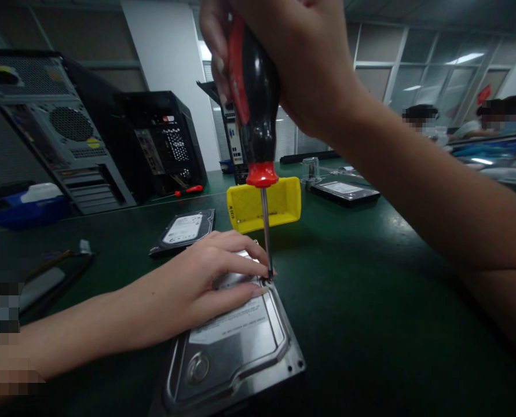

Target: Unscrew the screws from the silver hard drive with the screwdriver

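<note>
A silver hard drive (235, 353) lies flat on the dark green table (370, 301) right in front of me. My left hand (201, 284) rests on its far end, fingers stretched flat over the cover, fingertips beside the screwdriver tip. My right hand (301, 58) is wrapped round the black and red handle of a screwdriver (258, 116), held upright. Its thin shaft points straight down and its tip touches the drive's far right corner.
A yellow plastic bin (284, 205) stands just behind the drive. A second hard drive (183, 230) lies at the left, a third (344, 192) at the back right. Open computer cases (58, 127) stand along the back left. Other people sit far right.
</note>
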The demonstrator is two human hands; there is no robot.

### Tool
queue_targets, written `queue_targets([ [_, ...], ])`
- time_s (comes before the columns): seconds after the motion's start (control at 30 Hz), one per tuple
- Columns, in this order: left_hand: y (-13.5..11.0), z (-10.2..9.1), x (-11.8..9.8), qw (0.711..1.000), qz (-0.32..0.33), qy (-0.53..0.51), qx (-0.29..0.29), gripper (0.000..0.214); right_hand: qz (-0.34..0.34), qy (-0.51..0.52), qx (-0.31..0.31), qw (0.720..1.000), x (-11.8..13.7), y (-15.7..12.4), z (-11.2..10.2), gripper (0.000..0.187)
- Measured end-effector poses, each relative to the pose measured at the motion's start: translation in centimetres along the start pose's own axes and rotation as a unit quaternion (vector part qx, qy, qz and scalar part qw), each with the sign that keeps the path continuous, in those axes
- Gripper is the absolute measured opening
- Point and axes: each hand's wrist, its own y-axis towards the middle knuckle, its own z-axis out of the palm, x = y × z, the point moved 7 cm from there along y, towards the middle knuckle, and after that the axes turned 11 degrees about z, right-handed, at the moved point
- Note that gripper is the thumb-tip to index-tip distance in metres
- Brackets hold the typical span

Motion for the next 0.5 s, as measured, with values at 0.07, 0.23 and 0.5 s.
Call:
queue_targets([
  [0.07, -0.05, -0.05, 0.04, 1.0, -0.005, -0.005, -0.003, 0.019, 0.003, 0.0, 0.002, 1.0, -0.13, 0.0, 0.14, 0.06],
  [0.23, -0.01, 0.03, 0.38, 0.999, -0.022, -0.042, -0.01, 0.019, -0.012, 0.018, 0.001, 1.0, -0.06, -0.03, -0.01, 0.061],
  [0.5, 0.06, 0.01, 0.85, 0.991, -0.077, -0.107, -0.022, 0.017, -0.026, 0.016, 0.004, 1.0, -0.03, 0.06, -0.03, 0.061],
])
